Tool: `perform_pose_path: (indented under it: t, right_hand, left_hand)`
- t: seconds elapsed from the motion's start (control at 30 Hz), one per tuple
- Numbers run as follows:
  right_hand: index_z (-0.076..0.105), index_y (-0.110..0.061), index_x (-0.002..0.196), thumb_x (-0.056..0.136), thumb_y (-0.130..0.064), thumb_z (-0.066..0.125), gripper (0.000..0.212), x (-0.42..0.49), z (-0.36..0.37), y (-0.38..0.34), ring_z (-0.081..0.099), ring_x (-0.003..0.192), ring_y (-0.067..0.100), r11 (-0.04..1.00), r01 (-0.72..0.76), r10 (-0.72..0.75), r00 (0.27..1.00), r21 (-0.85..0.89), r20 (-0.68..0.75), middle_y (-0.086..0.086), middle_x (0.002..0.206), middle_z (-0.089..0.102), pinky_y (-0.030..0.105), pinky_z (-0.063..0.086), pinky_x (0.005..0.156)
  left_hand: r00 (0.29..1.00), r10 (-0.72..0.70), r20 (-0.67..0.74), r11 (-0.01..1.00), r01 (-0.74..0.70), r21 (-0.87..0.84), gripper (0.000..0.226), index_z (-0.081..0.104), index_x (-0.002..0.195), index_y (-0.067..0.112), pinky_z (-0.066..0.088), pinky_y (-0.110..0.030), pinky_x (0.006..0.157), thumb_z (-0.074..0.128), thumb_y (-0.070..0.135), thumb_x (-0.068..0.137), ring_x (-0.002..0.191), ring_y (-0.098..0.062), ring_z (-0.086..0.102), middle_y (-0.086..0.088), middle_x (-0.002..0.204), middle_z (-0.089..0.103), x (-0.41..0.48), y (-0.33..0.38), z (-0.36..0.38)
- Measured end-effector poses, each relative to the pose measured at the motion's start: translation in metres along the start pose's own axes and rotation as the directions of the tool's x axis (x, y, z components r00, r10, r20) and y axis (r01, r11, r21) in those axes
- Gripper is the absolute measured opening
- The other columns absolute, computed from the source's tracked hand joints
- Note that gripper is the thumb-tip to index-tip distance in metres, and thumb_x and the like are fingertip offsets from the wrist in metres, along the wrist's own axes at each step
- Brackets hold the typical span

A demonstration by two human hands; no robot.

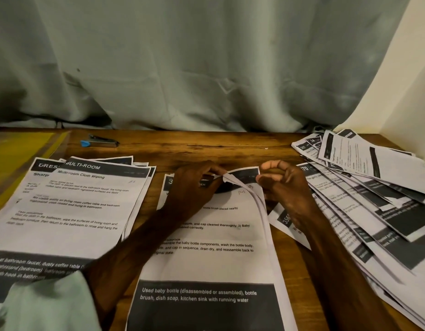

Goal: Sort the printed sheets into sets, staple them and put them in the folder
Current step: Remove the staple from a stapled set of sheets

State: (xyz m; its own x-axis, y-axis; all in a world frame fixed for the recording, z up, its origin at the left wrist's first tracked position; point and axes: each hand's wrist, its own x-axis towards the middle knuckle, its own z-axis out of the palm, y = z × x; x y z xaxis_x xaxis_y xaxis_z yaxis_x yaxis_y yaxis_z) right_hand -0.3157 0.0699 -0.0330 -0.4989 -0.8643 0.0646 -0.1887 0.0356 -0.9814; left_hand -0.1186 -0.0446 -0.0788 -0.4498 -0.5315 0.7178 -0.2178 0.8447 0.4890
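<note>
A set of printed sheets [213, 256] about baby bottle washing lies in the middle of the wooden table. My left hand [194, 185] rests on its top edge and pinches the upper right corner, which curls up. My right hand [285, 187] hovers just right of that corner with fingers loosely curled, holding nothing. A sorted pile of sheets [70, 206] headed "Multi-room Cloth Wiping" lies at the left. A fanned heap of unsorted sheets [373, 194] covers the right side. A stapler [100, 141] with a blue tip lies at the back left. A yellow folder [20, 151] sits at the far left.
A pale green curtain [182, 63] hangs behind the table's [206, 146] back edge. A cream wall [407, 96] rises at the right. A pale green sleeve [49, 304] shows at the bottom left.
</note>
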Motion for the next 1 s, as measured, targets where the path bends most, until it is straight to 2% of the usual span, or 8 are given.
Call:
perform_pose_path:
  t: [0.1, 0.27, 0.43, 0.53, 0.67, 0.8, 0.9, 1.0]
  right_hand:
    - [0.073, -0.015, 0.100, 0.094, -0.001, 0.063, 0.018, -0.001, -0.001, 0.002, 0.070, 0.085, 0.038, 0.998, 0.033, -0.031, 0.999, -0.058, 0.041, 0.007, 0.087, 0.075, 0.050, 0.059, 0.074]
    - [0.076, -0.010, 0.107, 0.098, -0.008, 0.061, 0.018, -0.004, -0.002, 0.001, 0.074, 0.073, 0.019, 0.996, 0.036, -0.025, 0.991, -0.086, 0.131, 0.003, 0.093, 0.078, 0.022, 0.054, 0.052]
    - [0.075, -0.015, 0.088, 0.099, -0.043, 0.055, 0.036, -0.001, 0.001, -0.004, 0.076, 0.076, 0.013, 0.993, -0.112, 0.113, 0.991, -0.024, 0.078, -0.004, 0.082, 0.078, 0.025, 0.057, 0.060]
    - [0.075, -0.013, 0.089, 0.099, -0.036, 0.058, 0.031, -0.002, -0.001, -0.004, 0.076, 0.078, 0.014, 0.992, -0.121, 0.119, 0.989, 0.020, 0.089, -0.002, 0.083, 0.078, 0.022, 0.057, 0.056]
    - [0.075, -0.010, 0.101, 0.097, -0.018, 0.063, 0.015, -0.001, -0.006, 0.004, 0.076, 0.085, 0.024, 0.998, -0.057, 0.061, 0.990, -0.040, 0.125, 0.007, 0.095, 0.078, 0.036, 0.063, 0.070]
    - [0.077, -0.012, 0.101, 0.093, -0.016, 0.070, 0.012, 0.000, -0.006, 0.007, 0.074, 0.081, 0.023, 0.987, 0.085, -0.067, 0.990, -0.139, 0.125, 0.003, 0.089, 0.077, 0.030, 0.060, 0.066]
    - [0.078, -0.013, 0.103, 0.091, -0.020, 0.071, 0.015, -0.002, -0.006, 0.005, 0.074, 0.080, 0.019, 0.968, 0.181, -0.144, 0.967, -0.171, 0.209, 0.000, 0.091, 0.078, 0.028, 0.059, 0.064]
    - [0.077, -0.014, 0.106, 0.087, -0.028, 0.070, 0.025, -0.007, -0.005, 0.003, 0.076, 0.088, 0.016, 0.962, 0.238, -0.190, 0.934, -0.132, 0.302, -0.001, 0.098, 0.078, 0.033, 0.063, 0.071]
  left_hand:
    - [1.000, -0.003, -0.019, 0.999, 0.002, -0.054, 0.011, 0.070, 0.098, 0.011, 0.057, -0.026, 0.094, 0.073, 0.018, 0.089, 0.106, 0.003, 0.067, 0.011, 0.111, 0.071, 0.002, 0.003, -0.001]
    - [0.998, -0.068, 0.000, 0.995, 0.068, -0.073, 0.007, 0.069, 0.092, 0.012, 0.049, -0.013, 0.097, 0.071, 0.018, 0.088, 0.108, 0.016, 0.060, 0.015, 0.114, 0.068, 0.002, 0.004, -0.001]
    - [0.999, -0.045, 0.016, 0.997, 0.046, -0.066, 0.006, 0.064, 0.095, 0.033, 0.056, -0.048, 0.096, 0.065, 0.032, 0.089, 0.110, -0.006, 0.068, 0.013, 0.114, 0.071, 0.001, 0.006, -0.002]
    - [0.997, -0.054, 0.057, 0.994, 0.059, -0.096, 0.008, 0.063, 0.097, 0.030, 0.058, -0.046, 0.092, 0.064, 0.033, 0.089, 0.106, -0.009, 0.070, 0.007, 0.110, 0.074, 0.002, 0.009, -0.004]
    - [0.991, -0.083, 0.102, 0.993, 0.091, -0.073, 0.017, 0.067, 0.098, 0.018, 0.059, -0.043, 0.092, 0.065, 0.033, 0.090, 0.104, -0.008, 0.070, 0.004, 0.108, 0.075, 0.003, 0.011, -0.004]
    - [0.983, -0.134, 0.126, 0.991, 0.133, 0.017, 0.015, 0.069, 0.106, 0.021, 0.056, -0.046, 0.095, 0.071, 0.028, 0.093, 0.102, -0.009, 0.067, 0.007, 0.108, 0.073, 0.004, 0.010, -0.003]
    - [0.975, -0.180, 0.132, 0.983, 0.171, 0.072, 0.028, 0.068, 0.123, 0.021, 0.042, -0.029, 0.107, 0.069, 0.021, 0.095, 0.110, -0.002, 0.056, 0.001, 0.120, 0.071, 0.006, 0.016, -0.003]
    - [0.971, -0.211, 0.114, 0.971, 0.194, 0.143, 0.036, 0.065, 0.132, 0.011, 0.020, -0.010, 0.098, 0.066, 0.024, 0.098, 0.118, -0.008, 0.049, -0.010, 0.133, 0.066, 0.004, 0.018, 0.001]
